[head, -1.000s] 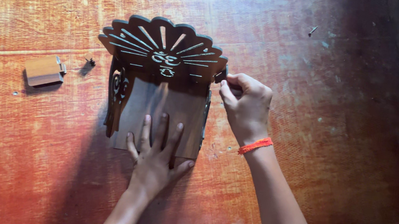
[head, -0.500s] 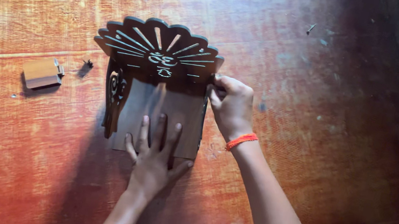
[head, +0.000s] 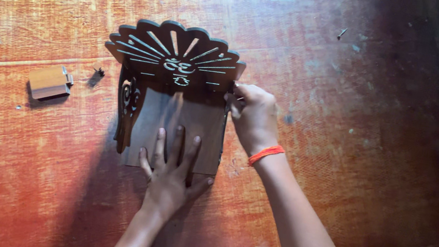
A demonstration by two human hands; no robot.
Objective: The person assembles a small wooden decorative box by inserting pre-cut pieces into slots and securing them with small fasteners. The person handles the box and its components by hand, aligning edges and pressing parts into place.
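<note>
Worn reddish wooden floor (head: pixel 343 161) carries a dark carved wooden shelf (head: pixel 177 58) with a fan-shaped top, the left hand (head: pixel 170 174) pressed flat with fingers spread on its base panel, the right hand (head: pixel 253 117) pinching its right edge, a small wooden block (head: pixel 48 83) lying nearby.

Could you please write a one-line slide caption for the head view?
Left hand pressed flat on the base panel of a fan-topped wooden shelf; right hand pinches its right edge.

Worn red floor (head: pixel 343 161), brightly lit at left, shadowed at right
</note>
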